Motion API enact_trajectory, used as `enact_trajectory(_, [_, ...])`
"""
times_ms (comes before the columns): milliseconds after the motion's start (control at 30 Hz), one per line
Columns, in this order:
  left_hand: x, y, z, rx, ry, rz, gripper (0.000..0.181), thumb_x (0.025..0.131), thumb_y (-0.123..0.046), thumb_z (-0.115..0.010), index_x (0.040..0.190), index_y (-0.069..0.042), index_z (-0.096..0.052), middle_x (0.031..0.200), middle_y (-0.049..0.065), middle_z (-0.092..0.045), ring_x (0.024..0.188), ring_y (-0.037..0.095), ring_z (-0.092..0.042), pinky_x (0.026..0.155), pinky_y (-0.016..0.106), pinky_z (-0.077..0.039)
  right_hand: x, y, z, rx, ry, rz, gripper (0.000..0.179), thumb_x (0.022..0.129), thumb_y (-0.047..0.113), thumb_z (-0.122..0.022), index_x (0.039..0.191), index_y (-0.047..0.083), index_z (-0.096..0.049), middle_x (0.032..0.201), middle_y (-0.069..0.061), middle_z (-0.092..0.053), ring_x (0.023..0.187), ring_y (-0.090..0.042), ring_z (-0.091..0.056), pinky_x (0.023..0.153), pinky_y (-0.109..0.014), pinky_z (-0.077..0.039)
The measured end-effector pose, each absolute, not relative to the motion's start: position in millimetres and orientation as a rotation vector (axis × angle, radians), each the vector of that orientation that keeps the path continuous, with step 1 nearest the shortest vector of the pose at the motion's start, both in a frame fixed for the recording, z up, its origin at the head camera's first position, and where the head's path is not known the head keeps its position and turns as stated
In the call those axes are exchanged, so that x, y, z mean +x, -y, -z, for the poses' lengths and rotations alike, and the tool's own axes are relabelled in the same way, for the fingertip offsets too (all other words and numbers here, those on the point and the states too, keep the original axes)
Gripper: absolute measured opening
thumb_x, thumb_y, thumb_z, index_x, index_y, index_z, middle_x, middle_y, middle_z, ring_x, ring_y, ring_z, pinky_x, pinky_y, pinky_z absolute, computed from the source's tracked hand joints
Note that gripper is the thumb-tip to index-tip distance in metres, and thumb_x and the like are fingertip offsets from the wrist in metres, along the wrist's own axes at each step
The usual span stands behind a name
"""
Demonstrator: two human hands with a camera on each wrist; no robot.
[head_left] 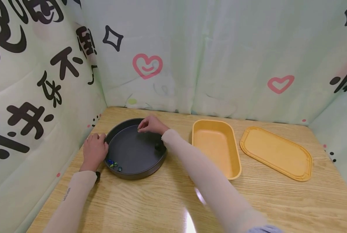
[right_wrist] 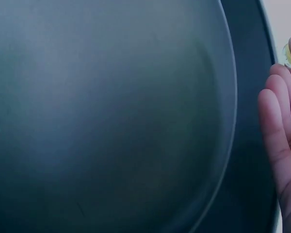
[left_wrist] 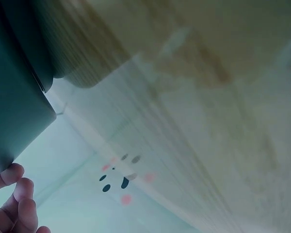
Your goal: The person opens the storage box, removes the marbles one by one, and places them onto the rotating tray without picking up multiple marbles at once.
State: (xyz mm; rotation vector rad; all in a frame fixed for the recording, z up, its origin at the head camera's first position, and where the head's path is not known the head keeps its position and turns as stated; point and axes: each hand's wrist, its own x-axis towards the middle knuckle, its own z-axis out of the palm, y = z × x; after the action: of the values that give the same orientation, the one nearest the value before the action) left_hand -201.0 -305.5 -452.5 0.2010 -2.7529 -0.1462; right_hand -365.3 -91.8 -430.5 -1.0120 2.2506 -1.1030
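A round dark-grey pan (head_left: 129, 147) stands on the left of the table. My left hand (head_left: 94, 149) grips its left rim; in the left wrist view its curled fingers (left_wrist: 24, 208) are at the pan's outer wall (left_wrist: 14, 111). Above the far part of the pan, my right hand (head_left: 153, 124) pinches a small clear glass marble (right_wrist: 289, 54) with yellow inside, between thumb and fingertips. Several blue, green and clear marbles (head_left: 114, 164) lie in the pan near its front left edge.
Right of the pan stands a yellow rectangular container (head_left: 214, 145), and beyond it a matching lid (head_left: 276, 153) lies flat on the wooden table (head_left: 138, 204). My right forearm passes in front of the container. Printed curtains (head_left: 214, 64) hang behind and at both sides.
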Motion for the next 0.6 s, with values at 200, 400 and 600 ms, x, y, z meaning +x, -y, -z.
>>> enact_trajectory(200, [-201,306,453,0.192,2.749,0.152,0.023,0.086,-0.009,-0.055,0.105,0.002,-0.057,0.090,0.025,-0.055,0.082,0.040,-0.050,0.071,0.051,-0.040,-365,97,439,-1.010,-2.282,1.015,0.015,0.081,0.013,-0.072,0.093,0.004,-0.074,0.091,-0.011,-0.073,0.069,-0.006,-0.062,0.064,-0.016,-0.048])
enact_trajectory(400, [-200,305,450,0.209,2.766,0.155,0.023,0.087,-0.010,-0.054,0.106,0.002,-0.056,0.092,0.025,-0.055,0.083,0.040,-0.049,0.072,0.051,-0.039,-362,97,442,-0.975,-2.306,0.942,0.013,0.080,0.012,-0.073,0.091,0.005,-0.074,0.089,-0.010,-0.073,0.069,-0.006,-0.060,0.065,-0.016,-0.047])
enact_trajectory(600, [-201,306,452,0.209,2.762,0.167,0.023,0.086,-0.010,-0.054,0.106,0.002,-0.056,0.092,0.025,-0.055,0.083,0.040,-0.049,0.072,0.051,-0.039,-360,94,445,-0.971,-2.324,0.865,0.012,0.080,0.011,-0.073,0.091,0.006,-0.074,0.089,-0.010,-0.073,0.069,-0.006,-0.059,0.065,-0.016,-0.046])
